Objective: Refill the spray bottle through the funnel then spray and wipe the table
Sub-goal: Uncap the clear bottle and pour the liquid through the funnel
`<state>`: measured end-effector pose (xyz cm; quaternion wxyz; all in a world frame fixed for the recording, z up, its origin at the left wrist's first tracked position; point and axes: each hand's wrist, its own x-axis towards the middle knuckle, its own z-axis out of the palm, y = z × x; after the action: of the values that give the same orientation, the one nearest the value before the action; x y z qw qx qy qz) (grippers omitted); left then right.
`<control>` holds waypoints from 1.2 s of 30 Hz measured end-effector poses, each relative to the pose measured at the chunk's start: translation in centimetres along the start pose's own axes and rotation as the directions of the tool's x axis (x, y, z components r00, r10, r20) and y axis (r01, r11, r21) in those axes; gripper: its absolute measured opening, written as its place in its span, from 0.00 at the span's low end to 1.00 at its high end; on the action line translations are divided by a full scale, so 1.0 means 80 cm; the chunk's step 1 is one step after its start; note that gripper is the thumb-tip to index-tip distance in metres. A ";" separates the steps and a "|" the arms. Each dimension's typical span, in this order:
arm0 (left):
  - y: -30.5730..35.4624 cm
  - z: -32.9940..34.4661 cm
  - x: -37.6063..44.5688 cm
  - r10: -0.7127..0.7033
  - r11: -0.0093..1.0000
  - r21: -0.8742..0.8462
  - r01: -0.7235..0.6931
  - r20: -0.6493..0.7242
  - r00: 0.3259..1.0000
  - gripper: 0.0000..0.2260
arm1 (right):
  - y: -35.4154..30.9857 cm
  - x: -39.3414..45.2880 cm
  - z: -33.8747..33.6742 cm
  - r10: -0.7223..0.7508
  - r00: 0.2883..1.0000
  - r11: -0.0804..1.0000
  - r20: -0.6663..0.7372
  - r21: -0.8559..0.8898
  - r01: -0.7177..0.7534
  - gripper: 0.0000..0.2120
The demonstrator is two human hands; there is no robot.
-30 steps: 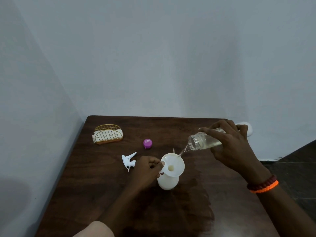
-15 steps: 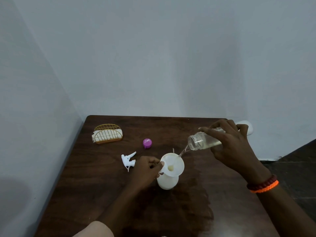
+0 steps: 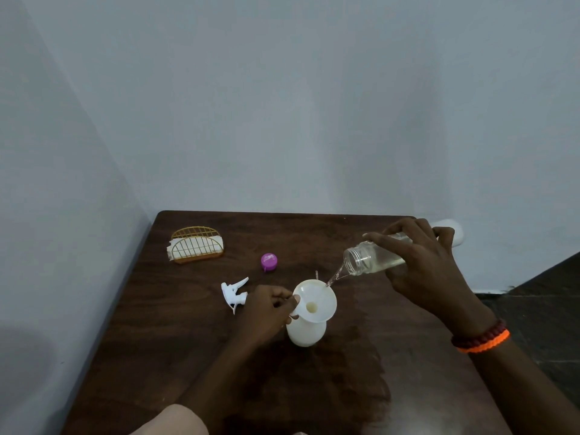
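Note:
A white spray bottle (image 3: 306, 333) stands mid-table with a white funnel (image 3: 315, 301) seated in its neck. My left hand (image 3: 266, 309) pinches the funnel's left rim. My right hand (image 3: 420, 262) grips a clear bottle (image 3: 370, 260), tipped on its side with its mouth toward the funnel. A thin stream of clear liquid (image 3: 334, 277) runs from that mouth onto the funnel's far rim. The white trigger sprayer head (image 3: 233, 293) lies on the table just left of my left hand, off the spray bottle.
A purple cap (image 3: 269, 262) lies behind the funnel. A gold wire holder with white napkins (image 3: 197, 245) stands at the back left of the dark wooden table (image 3: 157, 340). Walls close the back and left; a white cylinder (image 3: 452, 235) shows beyond the right edge.
Nothing has visibly moved; the clear bottle stays tipped and the stream keeps running into the funnel.

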<state>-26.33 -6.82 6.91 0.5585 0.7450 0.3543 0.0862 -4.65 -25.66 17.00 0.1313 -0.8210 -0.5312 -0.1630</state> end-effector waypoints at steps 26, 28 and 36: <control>-0.003 -0.001 0.000 0.001 1.000 -0.025 -0.001 -0.008 1.000 0.06 | -0.008 -0.002 0.011 -0.013 1.000 1.000 -0.012 -0.001 0.013 0.32; -0.003 -0.001 -0.001 0.002 0.999 -0.034 -0.002 -0.007 1.000 0.06 | -0.009 -0.003 0.014 -0.010 1.000 1.000 -0.007 0.006 0.010 0.32; -0.005 0.000 -0.002 0.001 0.999 -0.045 -0.002 -0.011 1.000 0.06 | -0.025 -0.012 0.023 0.044 0.998 0.997 0.051 0.058 -0.047 0.32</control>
<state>-26.61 -6.82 6.61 0.5730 0.7322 0.3547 0.0987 -6.59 -24.92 15.00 0.1460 -0.8324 -0.5202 -0.1234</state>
